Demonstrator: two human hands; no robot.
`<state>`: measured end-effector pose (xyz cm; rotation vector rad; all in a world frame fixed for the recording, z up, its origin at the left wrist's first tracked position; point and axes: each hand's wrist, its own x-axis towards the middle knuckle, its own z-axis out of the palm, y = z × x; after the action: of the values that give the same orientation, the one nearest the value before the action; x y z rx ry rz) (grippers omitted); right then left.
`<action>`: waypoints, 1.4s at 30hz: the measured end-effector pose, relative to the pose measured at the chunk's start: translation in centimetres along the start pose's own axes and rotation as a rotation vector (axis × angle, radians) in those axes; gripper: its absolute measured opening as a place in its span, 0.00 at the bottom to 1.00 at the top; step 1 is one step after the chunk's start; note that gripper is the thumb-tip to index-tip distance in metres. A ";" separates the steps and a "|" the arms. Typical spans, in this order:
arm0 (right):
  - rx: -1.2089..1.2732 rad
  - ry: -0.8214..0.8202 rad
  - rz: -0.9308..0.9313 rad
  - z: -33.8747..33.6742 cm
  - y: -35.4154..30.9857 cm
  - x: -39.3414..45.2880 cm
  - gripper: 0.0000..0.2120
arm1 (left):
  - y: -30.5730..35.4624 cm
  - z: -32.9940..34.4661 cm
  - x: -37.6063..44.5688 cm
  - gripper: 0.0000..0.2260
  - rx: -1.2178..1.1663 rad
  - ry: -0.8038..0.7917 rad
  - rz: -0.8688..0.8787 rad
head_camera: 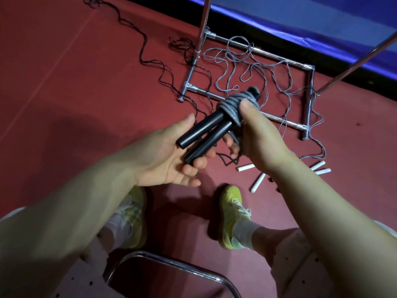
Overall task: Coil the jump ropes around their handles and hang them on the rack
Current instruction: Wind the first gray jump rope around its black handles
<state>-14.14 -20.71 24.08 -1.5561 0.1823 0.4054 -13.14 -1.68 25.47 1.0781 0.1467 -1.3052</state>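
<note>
Dark red floor, blue padded mat along far edge (dim light), chrome chair frame below

R hand grips rope coil; L hand cradles handles.
</note>
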 end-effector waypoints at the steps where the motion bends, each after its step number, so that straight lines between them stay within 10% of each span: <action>1: -0.015 -0.004 0.031 -0.1 0.0 -0.1 0.35 | 0.0 -0.1 0.1 0.29 0.042 0.037 0.021; 14: -0.296 0.113 0.243 -0.1 -0.7 -0.5 0.31 | -0.1 0.2 0.4 0.20 0.396 0.484 0.197; 19: -0.120 0.093 0.276 0.5 -1.1 -0.7 0.29 | -0.1 -0.6 0.7 0.27 0.541 0.635 0.295; 28: 0.002 -0.003 0.252 0.7 -0.6 -0.4 0.25 | -0.3 -0.4 0.4 0.11 0.841 0.863 0.481; 42: 0.282 -0.114 -0.088 0.8 0.2 -0.2 0.15 | 0.2 -0.3 -0.8 0.37 -0.020 -0.051 -0.032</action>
<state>-14.53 -20.00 23.98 -1.2558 0.0779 0.3804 -13.06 -0.92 25.94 1.0282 0.1385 -1.3562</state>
